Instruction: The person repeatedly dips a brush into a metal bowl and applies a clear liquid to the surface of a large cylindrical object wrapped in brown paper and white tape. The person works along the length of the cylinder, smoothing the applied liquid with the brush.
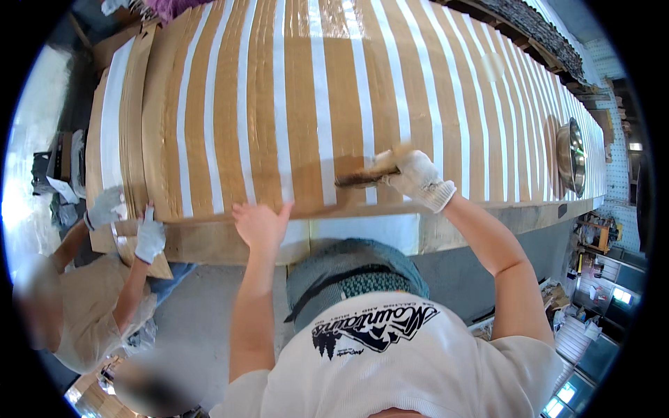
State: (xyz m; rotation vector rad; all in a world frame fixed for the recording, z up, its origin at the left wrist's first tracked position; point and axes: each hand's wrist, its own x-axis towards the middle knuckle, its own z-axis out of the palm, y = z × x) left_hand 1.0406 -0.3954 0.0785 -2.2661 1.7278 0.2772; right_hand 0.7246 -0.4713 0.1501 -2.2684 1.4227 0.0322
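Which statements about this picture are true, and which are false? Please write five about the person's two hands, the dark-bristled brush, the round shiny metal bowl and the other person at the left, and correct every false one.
1. The white-gloved right hand holds the dark-bristled brush. True.
2. The left hand also wears a white glove. False: it is bare, with its fingers at the near edge of the brown-and-white striped surface.
3. The round shiny metal bowl is to the right of both these hands. True.
4. The other person's hands are bare. False: both are in pale gloves.
5. The bristles point to the left side of the picture. True.
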